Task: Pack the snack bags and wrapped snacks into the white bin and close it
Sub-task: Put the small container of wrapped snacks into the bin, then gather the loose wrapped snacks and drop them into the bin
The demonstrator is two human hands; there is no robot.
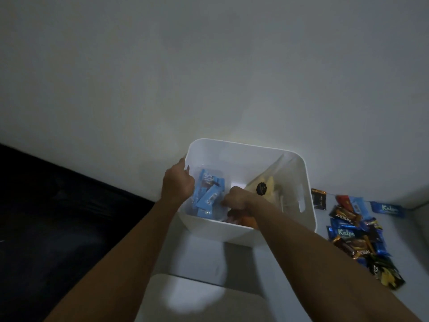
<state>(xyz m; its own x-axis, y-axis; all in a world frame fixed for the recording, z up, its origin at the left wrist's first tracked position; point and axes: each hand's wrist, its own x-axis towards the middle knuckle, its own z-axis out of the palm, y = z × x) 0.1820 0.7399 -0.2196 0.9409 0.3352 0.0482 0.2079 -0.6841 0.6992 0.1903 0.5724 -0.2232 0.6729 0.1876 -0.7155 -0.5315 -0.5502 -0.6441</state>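
The open white bin stands against the wall. Both my hands reach down inside it. My left hand is curled at the bin's left wall, beside a stack of light blue wrapped snacks; whether it grips one I cannot tell. My right hand is closed low in the middle, its fingers against the blue wrappers and hidden from above. A clear snack bag with yellow contents and a black round label leans in the right half. Something orange lies under my right wrist.
A pile of loose wrapped snacks, blue, brown and black, lies on the white surface right of the bin. A single dark wrapper sits beside the bin's handle slot. The white lid lies in front. A dark area fills the left.
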